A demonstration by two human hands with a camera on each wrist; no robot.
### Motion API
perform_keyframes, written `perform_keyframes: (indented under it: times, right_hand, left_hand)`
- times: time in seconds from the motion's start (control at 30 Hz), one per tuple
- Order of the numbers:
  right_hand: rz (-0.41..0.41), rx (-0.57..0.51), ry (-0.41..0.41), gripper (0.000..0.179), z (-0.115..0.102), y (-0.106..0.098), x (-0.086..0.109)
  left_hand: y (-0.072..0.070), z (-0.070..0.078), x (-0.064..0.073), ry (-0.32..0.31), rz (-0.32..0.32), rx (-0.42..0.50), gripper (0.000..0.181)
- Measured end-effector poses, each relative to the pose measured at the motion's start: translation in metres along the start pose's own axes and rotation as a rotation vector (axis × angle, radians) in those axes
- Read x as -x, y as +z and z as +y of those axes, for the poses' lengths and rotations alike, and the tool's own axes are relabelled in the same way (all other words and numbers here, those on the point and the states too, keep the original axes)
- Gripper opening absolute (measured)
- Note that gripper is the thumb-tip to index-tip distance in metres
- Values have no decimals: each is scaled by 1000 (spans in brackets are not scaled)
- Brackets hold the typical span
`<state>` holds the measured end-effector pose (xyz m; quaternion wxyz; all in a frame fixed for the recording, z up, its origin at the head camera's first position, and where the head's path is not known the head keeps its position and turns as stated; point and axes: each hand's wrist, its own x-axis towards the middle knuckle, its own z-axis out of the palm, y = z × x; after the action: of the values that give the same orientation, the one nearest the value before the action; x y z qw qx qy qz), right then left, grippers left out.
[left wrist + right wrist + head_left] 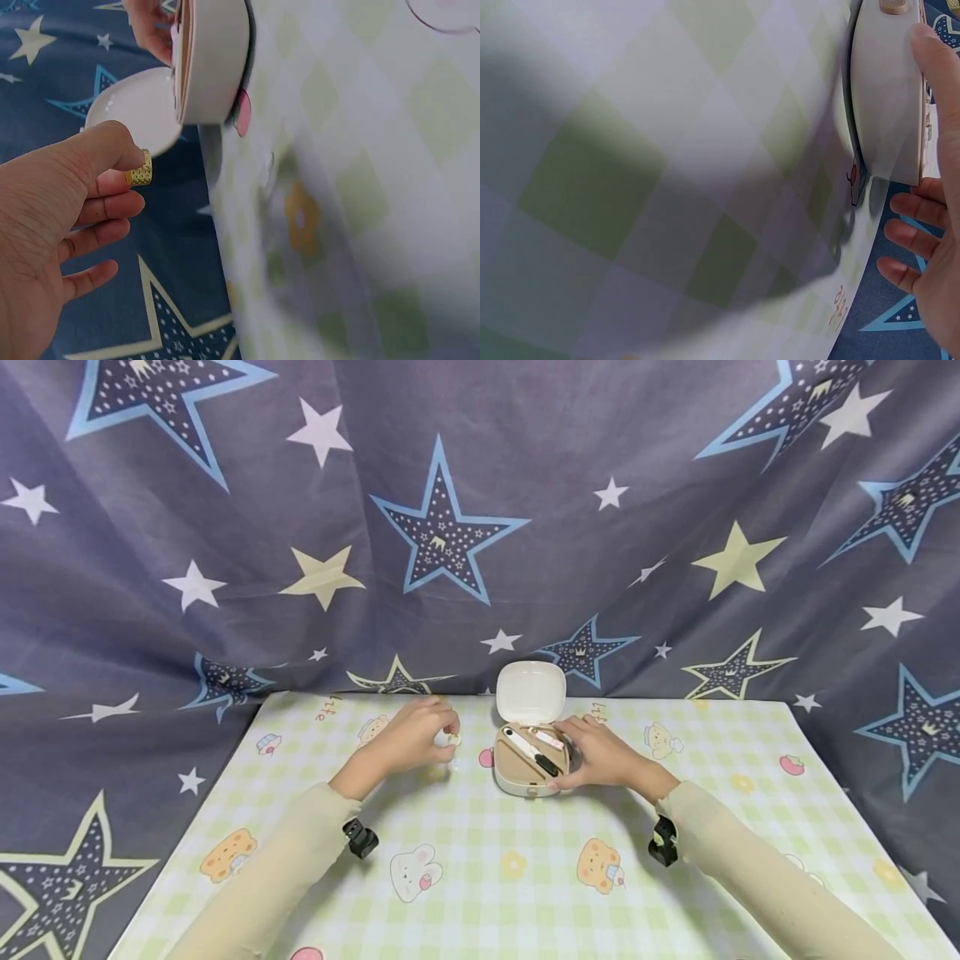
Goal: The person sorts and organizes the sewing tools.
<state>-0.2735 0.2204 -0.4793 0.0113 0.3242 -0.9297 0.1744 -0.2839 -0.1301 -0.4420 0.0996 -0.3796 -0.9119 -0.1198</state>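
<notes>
My left hand pinches a small gold, dimpled thimble between thumb and forefinger, above the table and left of the sewing box. The other fingers of that hand are loosely bent. The cream sewing box stands with its white lid tipped back. My right hand grips the box's right side, thumb at the front rim and fingers round toward the back. Inside, a white tool with a black end lies slantwise in the tan tray. A small white piece with red marks lies near the right hand.
The box stands toward the back of a table with a green-and-white checked cloth printed with cartoon figures. Behind the table hangs a dark star-patterned curtain. In the left wrist view, a small clear sliver shows on the cloth.
</notes>
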Motion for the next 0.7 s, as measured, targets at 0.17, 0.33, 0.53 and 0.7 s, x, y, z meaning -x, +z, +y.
perform_keyframes:
  times: [0.17,0.33,0.53,0.7]
  right_hand:
    - [0,6,-4,105,0,0,0]
    - [-2,4,-1,105,0,-1,0]
    - [7,-1,-5,104,1,-1,0]
    - [10,0,-12,104,2,1,0]
  left_hand:
    - [-1,12,-11,11,-15,0,18]
    - [0,24,-27,14,-43,14,17]
    - [8,38,-46,43,-85,31,15]
    - [15,46,-55,97,-88,25,17]
